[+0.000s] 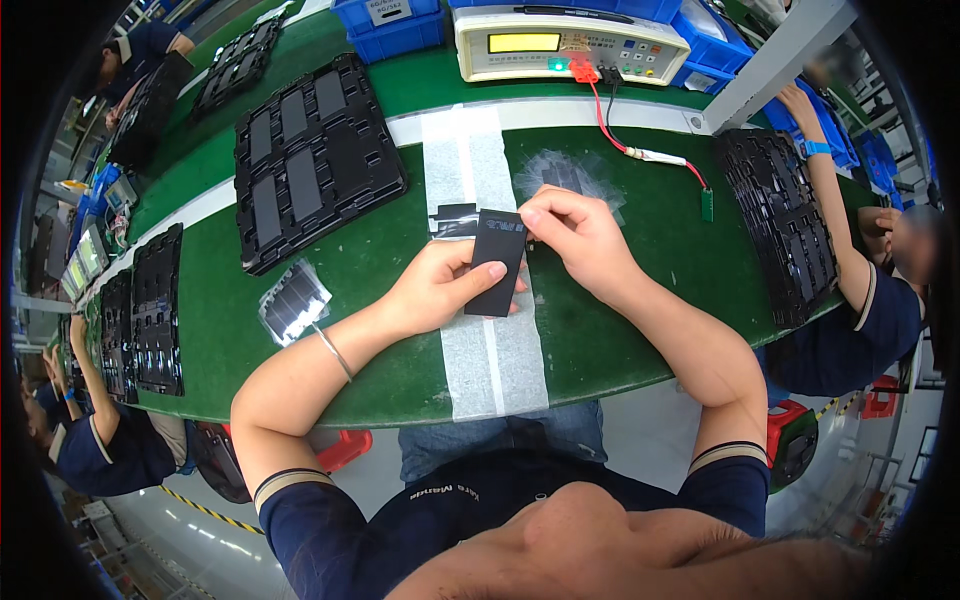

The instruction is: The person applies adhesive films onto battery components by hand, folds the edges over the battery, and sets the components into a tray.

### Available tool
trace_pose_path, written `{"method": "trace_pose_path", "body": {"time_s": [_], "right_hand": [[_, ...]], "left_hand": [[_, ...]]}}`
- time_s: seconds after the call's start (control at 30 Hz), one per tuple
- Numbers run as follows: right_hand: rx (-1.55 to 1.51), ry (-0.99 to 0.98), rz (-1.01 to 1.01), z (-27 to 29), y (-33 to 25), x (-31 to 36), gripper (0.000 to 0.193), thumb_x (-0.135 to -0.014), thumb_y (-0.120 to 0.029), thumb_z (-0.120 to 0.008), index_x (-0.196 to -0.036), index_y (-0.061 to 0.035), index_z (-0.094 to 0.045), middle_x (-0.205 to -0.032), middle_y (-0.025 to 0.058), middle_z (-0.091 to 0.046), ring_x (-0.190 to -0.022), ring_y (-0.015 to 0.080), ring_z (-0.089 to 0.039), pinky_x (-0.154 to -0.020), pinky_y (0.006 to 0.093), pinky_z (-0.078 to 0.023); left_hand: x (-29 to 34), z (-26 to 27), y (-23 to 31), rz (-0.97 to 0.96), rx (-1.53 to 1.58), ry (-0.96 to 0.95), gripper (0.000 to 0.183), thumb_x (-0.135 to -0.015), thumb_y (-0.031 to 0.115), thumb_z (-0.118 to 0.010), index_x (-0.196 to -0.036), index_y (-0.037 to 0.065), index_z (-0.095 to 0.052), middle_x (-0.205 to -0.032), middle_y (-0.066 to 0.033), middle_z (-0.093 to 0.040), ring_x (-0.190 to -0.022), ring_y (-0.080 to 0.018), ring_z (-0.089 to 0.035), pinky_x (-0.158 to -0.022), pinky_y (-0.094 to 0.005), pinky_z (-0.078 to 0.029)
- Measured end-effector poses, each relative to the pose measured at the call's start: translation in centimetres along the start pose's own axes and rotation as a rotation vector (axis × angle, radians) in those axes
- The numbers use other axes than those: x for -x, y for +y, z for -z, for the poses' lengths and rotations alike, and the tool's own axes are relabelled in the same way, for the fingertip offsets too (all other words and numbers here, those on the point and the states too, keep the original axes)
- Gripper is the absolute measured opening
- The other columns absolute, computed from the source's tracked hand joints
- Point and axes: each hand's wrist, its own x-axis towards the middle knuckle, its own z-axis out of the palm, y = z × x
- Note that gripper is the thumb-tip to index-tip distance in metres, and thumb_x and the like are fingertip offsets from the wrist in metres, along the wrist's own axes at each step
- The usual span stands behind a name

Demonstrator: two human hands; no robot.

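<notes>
A flat black rectangular battery [490,278] with small print near its top is held upright over a white paper strip [500,385]. My left hand [445,283] is closed around its lower left side, with the thumb across its front. At the top right corner, my right hand [580,238] pinches with thumb and forefinger; whether it grips the edge or a thin film there is hard to see. Just behind the battery lies a sheet of black strips [455,219] on the paper. A similar shiny sheet [295,302] rests near my left forearm.
A black tray [385,172] with several dark flat pieces stands to the left; stacked trays [780,230] are at right. Clear films [590,185] lie beyond my right hand. A tester [570,45] with red and black leads sits at the back by blue bins [398,38]. Co-workers sit on both sides.
</notes>
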Motion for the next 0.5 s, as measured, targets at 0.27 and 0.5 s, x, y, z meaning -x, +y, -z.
{"method": "trace_pose_path", "body": {"time_s": [0.27, 0.5], "right_hand": [[-0.100, 0.022, 0.048, 0.0, 0.4, -0.1, 0.016, -0.085, -0.012, -0.054, -0.081, 0.0013, -0.060, -0.074, 0.0026, -0.054, -0.067, 0.0097, -0.049, -0.061, 0.0232, -0.040], [0.037, 0.160, 0.094, 0.4, 1.1, -0.5, 0.012, -0.084, -0.011, -0.056, -0.078, -0.0002, -0.058, -0.071, 0.0000, -0.049, -0.064, 0.0061, -0.045, -0.058, 0.0212, -0.038]], "left_hand": [[-0.1, 0.1, -0.4, 0.008, 0.006, 0.001, 0.026, -0.090, 0.013, -0.045, -0.106, -0.006, -0.050, -0.091, -0.0130, -0.060, -0.080, -0.0206, -0.062, -0.074, -0.0313, -0.051], [0.0, 0.6, -0.2, -0.056, -0.146, 0.057, 0.020, -0.088, 0.015, -0.050, -0.100, 0.000, -0.053, -0.079, -0.0027, -0.055, -0.066, -0.0076, -0.055, -0.055, -0.0212, -0.046]]}}
